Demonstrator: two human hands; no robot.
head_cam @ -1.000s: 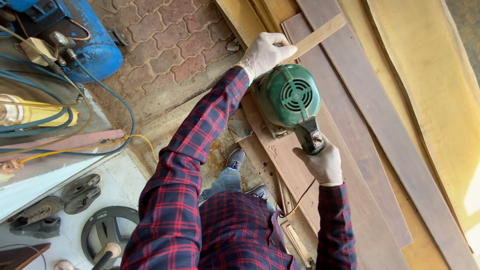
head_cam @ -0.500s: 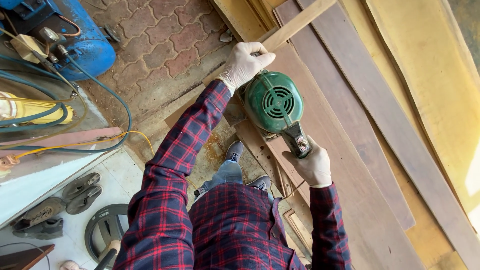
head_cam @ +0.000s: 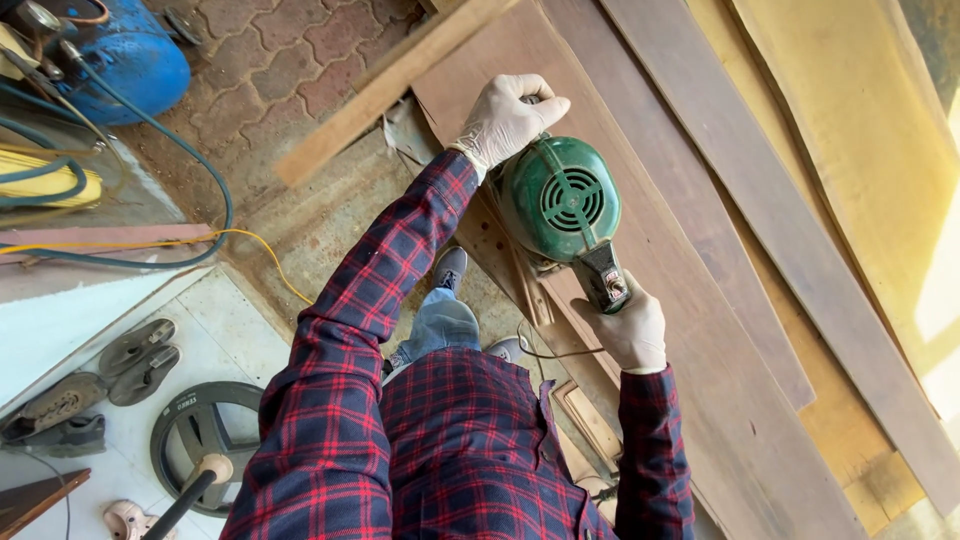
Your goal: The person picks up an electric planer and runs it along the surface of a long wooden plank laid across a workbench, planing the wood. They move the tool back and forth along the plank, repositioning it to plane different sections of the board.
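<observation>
Green sander [head_cam: 562, 205] sits at frame centre on our board [head_cam: 690, 330]. Lower right, our right hand [head_cam: 628, 325] wraps its black handle; above left, our gloved left hand [head_cam: 508, 118] curls over its front, fingers [head_cam: 535, 105] closed there. The sander hides the knob beneath and its base.

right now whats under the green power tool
The green power tool sits on a long brown board, gripped by the left hand and right hand. Its underside and contact patch are hidden by the housing.
</observation>
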